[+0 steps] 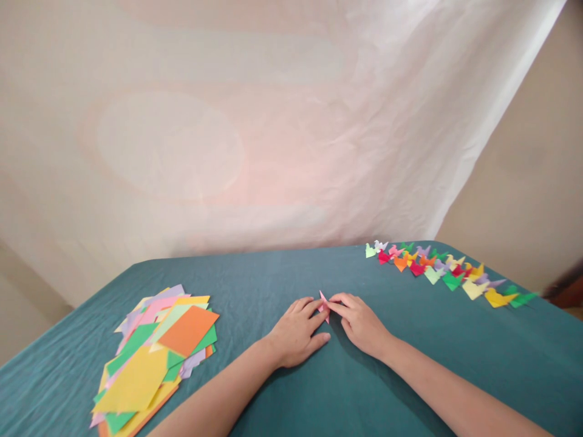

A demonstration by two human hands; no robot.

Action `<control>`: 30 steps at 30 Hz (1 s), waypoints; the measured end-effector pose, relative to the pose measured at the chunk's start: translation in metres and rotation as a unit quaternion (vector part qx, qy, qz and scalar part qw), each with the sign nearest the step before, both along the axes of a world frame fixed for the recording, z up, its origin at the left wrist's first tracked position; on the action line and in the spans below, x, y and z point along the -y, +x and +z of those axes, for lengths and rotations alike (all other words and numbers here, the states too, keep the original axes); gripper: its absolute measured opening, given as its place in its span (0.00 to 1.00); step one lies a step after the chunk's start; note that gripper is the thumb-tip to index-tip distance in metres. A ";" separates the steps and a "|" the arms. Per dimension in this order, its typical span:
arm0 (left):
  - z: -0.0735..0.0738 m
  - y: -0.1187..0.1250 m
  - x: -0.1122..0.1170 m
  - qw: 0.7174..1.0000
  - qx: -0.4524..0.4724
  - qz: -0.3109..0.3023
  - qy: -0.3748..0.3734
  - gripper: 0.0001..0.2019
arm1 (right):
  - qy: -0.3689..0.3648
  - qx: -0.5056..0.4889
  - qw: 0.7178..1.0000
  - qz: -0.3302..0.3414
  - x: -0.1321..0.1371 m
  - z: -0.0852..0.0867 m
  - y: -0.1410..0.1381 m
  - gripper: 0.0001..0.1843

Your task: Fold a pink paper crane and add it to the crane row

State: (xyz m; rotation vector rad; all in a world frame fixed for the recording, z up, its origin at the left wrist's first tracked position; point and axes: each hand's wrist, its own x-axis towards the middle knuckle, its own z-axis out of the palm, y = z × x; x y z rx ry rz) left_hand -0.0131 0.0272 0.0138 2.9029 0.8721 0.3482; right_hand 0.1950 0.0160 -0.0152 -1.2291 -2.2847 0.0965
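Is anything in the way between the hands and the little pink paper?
No, nothing visible. The left hand and right hand both touch the pink paper. The sheet pile lies off to the left, the folded figures to the right.

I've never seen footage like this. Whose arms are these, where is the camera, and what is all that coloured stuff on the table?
There is no machine here: these are a person's two bare arms, filmed by one camera worn on their head, looking forward and down. That is why the arms come in from the bottom edge. The left hand lies fairly flat on the teal tablecloth, fingertips touching a small pink folded paper. The right hand seems to pinch that same paper from the other side. On the left lies a loose pile of coloured paper squares. At the far right is a row of small folded paper figures. Behind hangs a pale sheet.
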 end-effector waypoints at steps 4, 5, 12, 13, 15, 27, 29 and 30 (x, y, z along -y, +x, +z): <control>0.000 -0.001 0.001 1.000 0.007 0.004 0.000 0.23 | -0.009 0.027 1.000 -0.007 0.000 0.000 -0.002 0.29; 0.000 -0.001 0.001 1.000 0.009 0.006 0.000 0.23 | -0.011 0.033 0.999 -0.009 0.000 0.000 -0.002 0.29; 0.000 0.002 0.003 1.000 0.017 0.014 0.006 0.22 | -0.013 0.056 0.998 -0.014 0.000 0.001 -0.003 0.25; 0.000 0.002 0.003 1.000 0.017 0.015 0.006 0.22 | -0.012 0.059 0.998 -0.014 0.000 0.001 -0.003 0.25; 0.000 0.002 0.003 1.000 0.017 0.016 0.007 0.22 | -0.012 0.063 0.998 -0.013 -0.001 0.000 -0.003 0.24; 0.000 0.001 0.003 1.000 0.014 0.013 0.011 0.22 | -0.004 0.118 0.993 -0.012 -0.002 0.007 -0.006 0.20; 0.002 0.001 0.003 1.000 0.014 0.014 0.012 0.22 | -0.006 0.125 0.992 -0.015 -0.002 0.009 -0.007 0.19; 0.002 0.001 0.003 1.000 0.013 0.014 0.013 0.22 | -0.008 0.128 0.992 -0.017 -0.002 0.010 -0.008 0.19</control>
